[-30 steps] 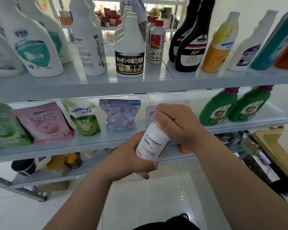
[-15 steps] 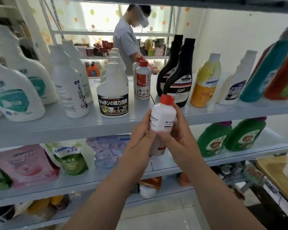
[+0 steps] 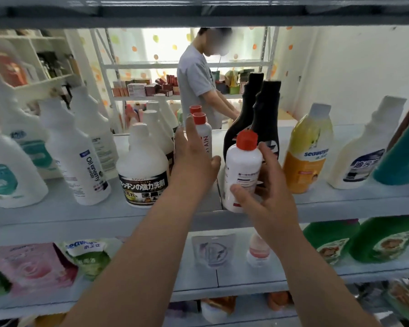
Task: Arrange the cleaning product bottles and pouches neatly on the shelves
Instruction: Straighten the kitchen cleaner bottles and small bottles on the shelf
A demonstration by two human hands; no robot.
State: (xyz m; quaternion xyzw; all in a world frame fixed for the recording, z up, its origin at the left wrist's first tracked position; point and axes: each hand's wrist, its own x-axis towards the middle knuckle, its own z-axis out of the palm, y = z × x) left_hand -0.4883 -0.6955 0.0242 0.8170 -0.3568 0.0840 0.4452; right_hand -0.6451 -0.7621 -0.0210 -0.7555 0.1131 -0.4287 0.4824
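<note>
the right hand [image 3: 267, 197] has its thumb and fingers curled round the lower body of a white red-capped bottle [image 3: 242, 166], held upright at the front edge of the upper shelf [image 3: 340, 204], just in front of two black bottles [image 3: 267, 119]. to its left the left hand [image 3: 194, 159] is spread with straight fingers alongside a red-capped stain bottle [image 3: 204, 135]; whether they touch cannot be told. a white jug with a japanese label [image 3: 142, 168] stands just beside that hand.

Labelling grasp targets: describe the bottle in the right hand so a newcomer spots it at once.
On the shelf of upright bottles, find the two black bottles. Just in front, at the shelf's front edge, the right hand grips a small white bottle with a red cap. The STAIN bottles behind, by the left hand, share that cap, but only this one is gripped.
</note>
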